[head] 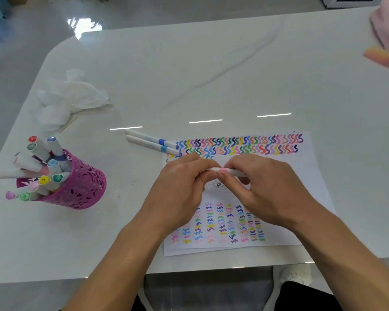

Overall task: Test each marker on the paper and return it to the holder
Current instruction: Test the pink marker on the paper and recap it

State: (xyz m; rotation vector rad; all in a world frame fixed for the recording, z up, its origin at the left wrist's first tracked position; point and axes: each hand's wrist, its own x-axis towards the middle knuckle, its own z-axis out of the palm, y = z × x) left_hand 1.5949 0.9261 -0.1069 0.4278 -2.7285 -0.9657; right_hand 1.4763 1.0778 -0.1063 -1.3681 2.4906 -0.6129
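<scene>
L hand (182, 182) & R hand (265, 189) each pinched pink marker (222, 170) over paper (305, 167) — prob. working its cap; holder (83, 187) sat at 9 o'clock.

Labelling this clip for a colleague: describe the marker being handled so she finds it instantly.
Over the scribble-covered paper at the table's near edge, the left hand and right hand meet around a white marker, held level above the sheet. Unlike the two blue-banded markers lying by the paper's top-left corner, its band is pink.

Bright, even light; white glare streaks on the glossy table (211, 75); edges blurred and bent at 2 o'clock.
</scene>
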